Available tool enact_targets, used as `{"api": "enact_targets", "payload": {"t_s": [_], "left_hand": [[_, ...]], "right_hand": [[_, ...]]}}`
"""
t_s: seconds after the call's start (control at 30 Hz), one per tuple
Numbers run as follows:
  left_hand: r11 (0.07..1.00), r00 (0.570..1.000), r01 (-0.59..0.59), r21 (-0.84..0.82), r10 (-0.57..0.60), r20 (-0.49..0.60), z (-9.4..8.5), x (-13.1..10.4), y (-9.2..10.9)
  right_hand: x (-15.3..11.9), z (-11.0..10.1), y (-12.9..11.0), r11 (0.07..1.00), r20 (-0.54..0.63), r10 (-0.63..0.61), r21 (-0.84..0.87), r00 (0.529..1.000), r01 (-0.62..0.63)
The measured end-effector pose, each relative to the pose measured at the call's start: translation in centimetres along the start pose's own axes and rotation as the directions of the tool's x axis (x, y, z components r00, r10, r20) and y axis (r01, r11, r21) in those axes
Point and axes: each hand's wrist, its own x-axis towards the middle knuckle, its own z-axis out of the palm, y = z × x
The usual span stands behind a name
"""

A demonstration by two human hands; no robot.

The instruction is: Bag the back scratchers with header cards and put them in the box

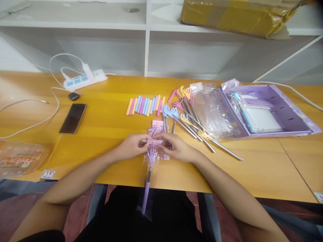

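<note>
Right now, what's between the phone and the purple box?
Looking across the head view from phone to purple box: coloured sticks, pink cards, scratchers with little hands, then clear bags.

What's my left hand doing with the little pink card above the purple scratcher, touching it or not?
Touching. The head view shows the left hand pinching the left end of the pink card.

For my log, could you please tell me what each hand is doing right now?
Left hand: closed, pinching the pink card at its left end.
Right hand: closed, pinching its right end.
</note>
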Motion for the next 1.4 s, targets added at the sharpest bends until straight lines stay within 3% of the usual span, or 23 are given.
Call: {"api": "enact_targets", "payload": {"t_s": [0.17,0.27,0.37,0.43,0.5,0.57,0.67,0.8,0.87,0.93,0.97,1.03,1.1,1.13,1.2,1.3,1.4], "left_hand": [[0.986,0.989,0.086,-0.146,-0.067,0.13,0.0,0.1,0.3],[0.971,0.99,0.114,-0.21,-0.092,0.11,-0.1,0.3,0.4],[0.948,0.994,0.048,-0.315,-0.077,-0.08,-0.6,0.5,0.7],[0.929,0.958,-0.029,-0.369,-0.08,-0.275,-1.1,0.7,1.1],[0.909,0.903,-0.09,-0.406,-0.098,-0.419,-1.4,0.9,1.4],[0.887,0.876,-0.132,-0.442,-0.105,-0.471,-1.6,1.0,1.7],[0.848,0.903,-0.178,-0.499,-0.06,-0.425,-1.6,1.0,2.0],[0.835,0.953,-0.165,-0.525,-0.003,-0.304,-1.6,0.9,2.1],[0.841,0.96,-0.165,-0.515,0.017,-0.28,-1.6,0.8,2.0],[0.851,0.964,-0.166,-0.497,0.034,-0.264,-1.6,0.7,1.7],[0.858,0.966,-0.164,-0.487,0.039,-0.257,-1.5,0.7,1.6],[0.871,0.969,-0.16,-0.464,0.048,-0.243,-1.4,0.6,1.4],[0.881,0.971,-0.156,-0.447,0.055,-0.231,-1.4,0.6,1.2],[0.884,0.973,-0.155,-0.44,0.058,-0.225,-1.3,0.5,1.1],[0.892,0.975,-0.148,-0.427,0.059,-0.213,-1.3,0.5,1.0],[0.904,0.978,-0.133,-0.406,0.054,-0.199,-1.3,0.4,0.9],[0.911,0.979,-0.121,-0.395,0.044,-0.198,-1.2,0.4,0.9]], "right_hand": [[0.3,0.2,0.3,0.998,-0.046,0.031,0.057,0.998,-0.028],[0.4,0.3,0.3,0.956,-0.06,0.102,0.283,0.993,-0.082],[0.4,0.2,-0.2,0.859,0.127,0.184,0.462,0.975,-0.222],[0.5,0.1,-0.7,0.856,0.279,0.19,0.421,0.941,-0.298],[0.5,0.1,-1.1,0.891,0.331,0.174,0.349,0.927,-0.292],[0.6,0.0,-1.3,0.908,0.299,0.158,0.33,0.941,-0.258],[0.7,-1.2,-1.6,0.913,0.209,0.168,0.336,0.963,-0.232],[0.4,-5.5,-2.7,0.973,-0.148,0.141,0.204,0.979,-0.109],[-0.1,-8.7,-3.3,0.997,-0.374,0.079,0.052,0.924,-0.064],[-1.1,-12.1,-3.5,0.984,-0.572,0.001,-0.143,0.82,-0.101],[-1.7,-13.8,-3.4,0.958,-0.66,-0.046,-0.243,0.75,-0.155],[-3.3,-17.1,-2.4,0.859,-0.813,-0.164,-0.396,0.558,-0.325],[-5.2,-19.7,-0.8,0.744,-0.891,-0.262,-0.431,0.37,-0.511],[-6.1,-20.7,0.3,0.691,-0.908,-0.273,-0.414,0.317,-0.593],[-7.7,-22.0,2.4,0.589,-0.936,-0.215,-0.352,0.279,-0.728],[-9.5,-22.8,5.1,0.461,-0.94,-0.027,-0.314,0.34,-0.83],[-10.3,-22.9,6.9,0.425,-0.917,0.073,-0.328,0.393,-0.844]]}}
